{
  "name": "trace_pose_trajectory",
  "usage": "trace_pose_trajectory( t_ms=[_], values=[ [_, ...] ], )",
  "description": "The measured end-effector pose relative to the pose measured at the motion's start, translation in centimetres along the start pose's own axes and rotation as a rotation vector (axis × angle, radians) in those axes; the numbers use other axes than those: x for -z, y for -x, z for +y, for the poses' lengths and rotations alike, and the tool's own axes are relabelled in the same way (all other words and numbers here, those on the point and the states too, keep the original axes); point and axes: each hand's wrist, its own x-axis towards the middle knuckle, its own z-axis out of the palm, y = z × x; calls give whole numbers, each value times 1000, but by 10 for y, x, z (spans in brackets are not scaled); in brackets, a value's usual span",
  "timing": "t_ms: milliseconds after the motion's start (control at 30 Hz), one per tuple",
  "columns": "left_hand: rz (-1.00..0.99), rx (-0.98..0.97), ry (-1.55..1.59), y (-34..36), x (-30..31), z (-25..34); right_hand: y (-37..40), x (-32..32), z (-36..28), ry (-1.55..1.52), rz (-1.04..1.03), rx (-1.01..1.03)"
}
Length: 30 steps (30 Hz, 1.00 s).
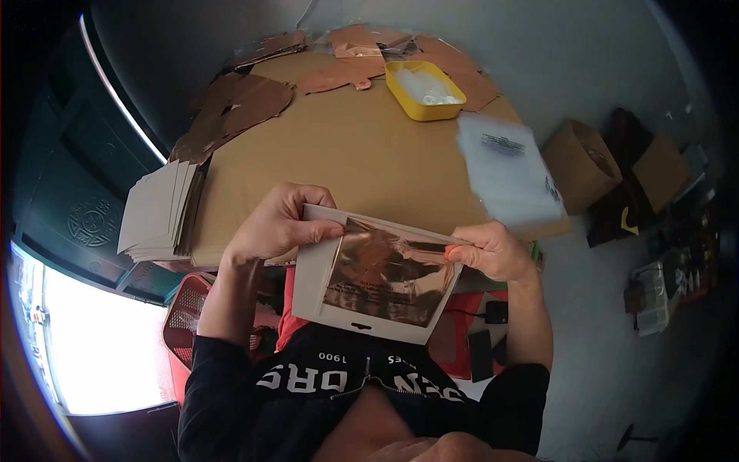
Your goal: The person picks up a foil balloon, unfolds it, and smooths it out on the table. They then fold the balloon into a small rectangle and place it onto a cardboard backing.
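Fanning slightly, a stack of cards (154, 215) lies at the left end of the worktop (339, 146). Further right, the left hand (281, 223) pinches the upper left corner of a single card (309, 281), thumb in front and fingers curled behind. That card tilts just off the worktop's near edge and bears a shiny copper-coloured sheet (385, 269) with small print; whether a clear sleeve covers it, I cannot tell. It should prove light and fairly stiff, the sheet slick and easily creased, so the card's plain borders look the safest hold. Beyond, a yellow tub (439, 113) contains whitish pieces (422, 86). The right hand (496, 250) grips the upper right corner, its orange-tipped thumb over the front. Rightmost lie clear bags (512, 181).
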Motion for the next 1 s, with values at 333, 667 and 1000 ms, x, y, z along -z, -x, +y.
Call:
trace_pose_trajectory(
  t_ms=[333,667,1000],
  values=[
    [60,-136,247,-41,-54,9,67,29,0,-49,346,-58],
    [285,-62,219,-20,-6,-20,242,126,80,-265,1636,306],
    [278,-81,230,-8,-24,-17,232,159,202,-547,1816,-362]
  ],
)
